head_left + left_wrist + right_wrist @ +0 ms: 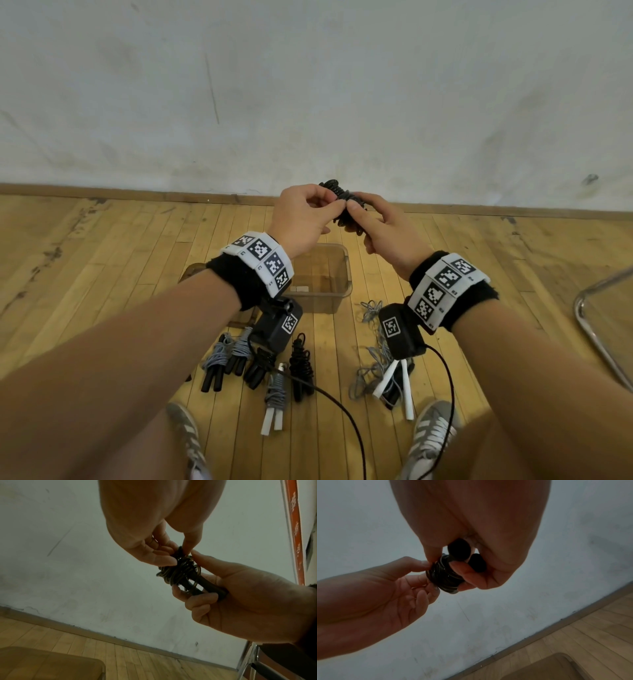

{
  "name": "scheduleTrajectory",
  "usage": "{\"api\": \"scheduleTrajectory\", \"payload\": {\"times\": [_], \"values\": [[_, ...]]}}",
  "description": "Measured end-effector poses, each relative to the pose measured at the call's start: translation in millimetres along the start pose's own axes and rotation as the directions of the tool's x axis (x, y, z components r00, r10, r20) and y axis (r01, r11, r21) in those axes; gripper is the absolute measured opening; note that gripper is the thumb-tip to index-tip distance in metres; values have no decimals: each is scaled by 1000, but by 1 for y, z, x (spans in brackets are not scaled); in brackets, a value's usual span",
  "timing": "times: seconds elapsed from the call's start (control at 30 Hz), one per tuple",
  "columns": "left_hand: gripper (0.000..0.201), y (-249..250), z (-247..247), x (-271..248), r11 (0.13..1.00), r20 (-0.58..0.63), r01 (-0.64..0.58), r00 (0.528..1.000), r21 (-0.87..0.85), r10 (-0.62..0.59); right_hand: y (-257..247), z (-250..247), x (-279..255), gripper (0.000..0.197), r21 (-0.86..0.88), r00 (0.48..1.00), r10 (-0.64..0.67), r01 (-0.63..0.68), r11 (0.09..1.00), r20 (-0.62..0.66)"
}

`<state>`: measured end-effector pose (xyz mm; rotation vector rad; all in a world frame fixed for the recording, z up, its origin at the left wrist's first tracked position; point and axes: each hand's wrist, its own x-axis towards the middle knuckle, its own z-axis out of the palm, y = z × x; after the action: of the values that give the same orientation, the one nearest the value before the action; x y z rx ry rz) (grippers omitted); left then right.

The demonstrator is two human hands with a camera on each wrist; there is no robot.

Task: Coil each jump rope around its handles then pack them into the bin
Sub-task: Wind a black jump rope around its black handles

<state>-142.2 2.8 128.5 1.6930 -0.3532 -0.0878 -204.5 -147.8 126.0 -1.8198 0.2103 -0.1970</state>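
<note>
I hold a black jump rope [342, 202] coiled round its two black handles, up in front of the wall. My right hand [373, 222] grips the handles [211, 586] from below, thumb on the coil. My left hand [305, 212] pinches the cord at the top of the coil [180, 566]. In the right wrist view the two handle ends [467, 555] poke out of my right palm above the coil [444, 574]. The clear bin [329, 270] stands on the floor under my hands.
Several coiled ropes [260, 366], grey and black, lie on the wooden floor in front of the bin. A loose grey rope with white handles [387, 363] lies tangled at the right. A metal chair frame [596, 329] stands far right. My shoes [431, 435] are near the bottom edge.
</note>
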Motion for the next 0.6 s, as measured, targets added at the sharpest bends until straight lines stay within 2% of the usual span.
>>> {"api": "scheduleTrajectory", "payload": {"times": [0.17, 0.37, 0.47, 0.6], "values": [[7, 1, 0, -1, 1000, 73, 18, 997, 8, -19, 1, -2, -2, 29, 103, 995, 85, -89, 991, 48], [16, 4, -6, 1, 998, 153, 39, 987, 46, -46, -1, -3, -6, 43, 102, 994, 98, -103, 989, 50], [11, 5, -6, 1, 998, 150, 28, 988, 50, -35, -5, -1, -5, 42, 62, 996, 78, -80, 995, 32], [10, 2, -6, 3, 999, 117, 46, 992, 1, -45, -7, 0, -3, 39, 75, 992, 123, -124, 989, 20]]}}
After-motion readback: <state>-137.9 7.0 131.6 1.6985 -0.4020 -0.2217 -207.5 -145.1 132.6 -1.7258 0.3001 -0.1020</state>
